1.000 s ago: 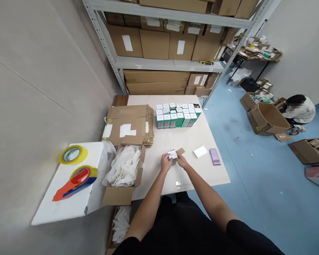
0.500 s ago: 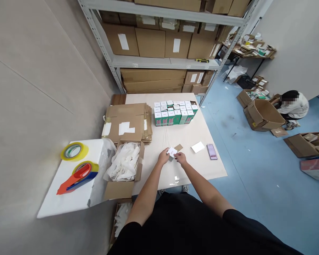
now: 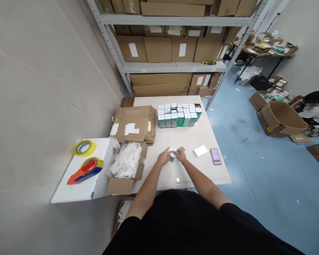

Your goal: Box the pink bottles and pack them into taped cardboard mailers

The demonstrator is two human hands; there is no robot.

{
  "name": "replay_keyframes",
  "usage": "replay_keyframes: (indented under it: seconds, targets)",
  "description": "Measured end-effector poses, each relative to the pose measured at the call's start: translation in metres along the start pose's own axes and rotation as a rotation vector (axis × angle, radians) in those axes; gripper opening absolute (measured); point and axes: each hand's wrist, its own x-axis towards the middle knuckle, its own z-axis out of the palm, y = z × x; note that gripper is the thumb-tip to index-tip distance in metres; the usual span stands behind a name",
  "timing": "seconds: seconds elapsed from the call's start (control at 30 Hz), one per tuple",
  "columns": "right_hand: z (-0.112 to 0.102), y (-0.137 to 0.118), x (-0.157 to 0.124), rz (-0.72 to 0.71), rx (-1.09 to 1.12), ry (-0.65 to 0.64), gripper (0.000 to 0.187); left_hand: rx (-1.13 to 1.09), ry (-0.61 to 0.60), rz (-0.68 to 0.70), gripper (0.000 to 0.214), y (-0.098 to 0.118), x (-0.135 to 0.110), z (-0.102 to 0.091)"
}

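A small box (image 3: 172, 158), white on top with a darker greyish side, is held low over the front of the table. My left hand (image 3: 164, 156) grips its left side, fingers closed over the top. On the right, my right hand (image 3: 180, 156) pinches the same box at its upper edge, and the fingers of both hands hide much of it. Just behind my right fingers, a brown cardboard piece (image 3: 182, 149) shows; whether it joins the box I cannot tell. To the right lie a flat white box (image 3: 200, 151) and a purple stack of notes or cards (image 3: 215, 156), partly blurred.
Several green-and-white boxes (image 3: 177, 119) stand in rows farther back. Flattened cartons (image 3: 133, 122) and an open carton (image 3: 140, 166) of white packaging flank the left. Tape rolls (image 3: 84, 147) rest on a white block. Behind is a metal shelf (image 3: 172, 67); a person (image 3: 312, 106) crouches far right.
The view has shifted, so the scene sits a little farther right. My fingers have closed in over the box's top, covering more of its white face.
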Motion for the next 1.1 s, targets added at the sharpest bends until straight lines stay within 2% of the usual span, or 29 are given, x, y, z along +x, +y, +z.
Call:
replay_keyframes:
  seconds: [0.07,0.2,0.3,0.4,0.47,0.6,0.77,1.0,1.1]
  targets:
    - [0.000,0.008,-0.007,0.011,0.055,-0.034,0.041,0.019,-0.047,0.005,0.047,-0.002,0.008,-0.004]
    - [-0.004,0.023,-0.015,-0.038,0.119,-0.120,0.039,0.115,-0.007,-0.069,0.047,0.002,0.011,0.002]
    - [-0.010,0.025,-0.006,-0.101,0.144,-0.208,0.051,0.207,0.014,-0.123,0.043,0.012,0.010,0.009]
    - [-0.013,0.025,0.008,-0.181,0.067,-0.259,0.058,0.321,-0.046,-0.138,0.040,0.019,0.012,0.005]
    - [-0.013,0.027,0.014,-0.234,0.006,-0.297,0.063,0.399,-0.095,-0.105,0.036,0.021,0.015,-0.004]
    - [-0.010,0.036,0.016,-0.274,-0.033,-0.358,0.075,0.464,-0.115,0.066,0.029,0.017,0.021,-0.017]
    - [-0.011,0.041,0.017,-0.270,-0.028,-0.366,0.087,0.451,-0.151,0.131,0.027,0.017,0.027,-0.014]
    - [-0.013,0.043,0.011,-0.231,0.009,-0.392,0.092,0.504,-0.177,0.188,0.052,0.013,0.029,-0.018]
    - [-0.012,0.043,0.006,-0.233,0.035,-0.399,0.093,0.491,-0.175,0.235,0.054,0.007,0.028,-0.021]
